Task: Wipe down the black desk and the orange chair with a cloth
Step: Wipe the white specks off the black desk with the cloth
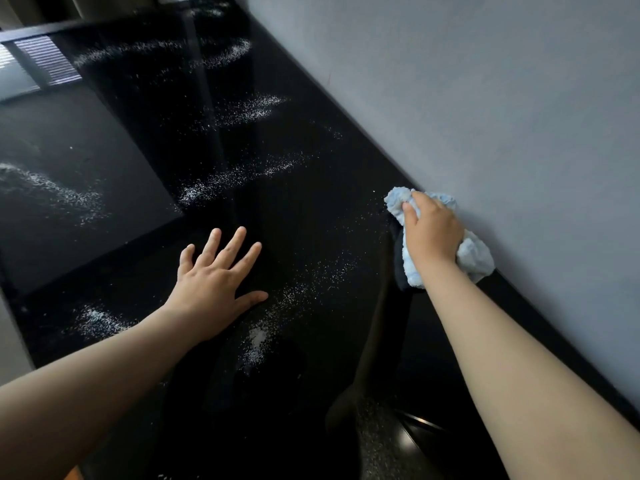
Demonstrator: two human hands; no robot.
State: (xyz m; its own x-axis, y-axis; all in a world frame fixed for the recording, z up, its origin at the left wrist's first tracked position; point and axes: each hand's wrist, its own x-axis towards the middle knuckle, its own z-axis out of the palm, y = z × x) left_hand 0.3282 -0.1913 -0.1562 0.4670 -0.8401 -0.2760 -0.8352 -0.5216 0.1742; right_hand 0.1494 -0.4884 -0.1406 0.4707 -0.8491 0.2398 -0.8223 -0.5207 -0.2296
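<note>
Forearms span the black table. Left hand rests flat, fingers spread, holding nothing; right hand grips the blue cloth against the wall edge; unwiped white powder lies to its left.

The counter is seen as a black, smooth, highly glossy surface in which pale light is mirrored near its far left corner. It is dusted with a fine, grainy white powder, spread in matt streaks from far edge to near edge. The cloth, at the counter's right edge, is shown as pale blue, soft and nubby. The wall is finished in matt grey.
</note>
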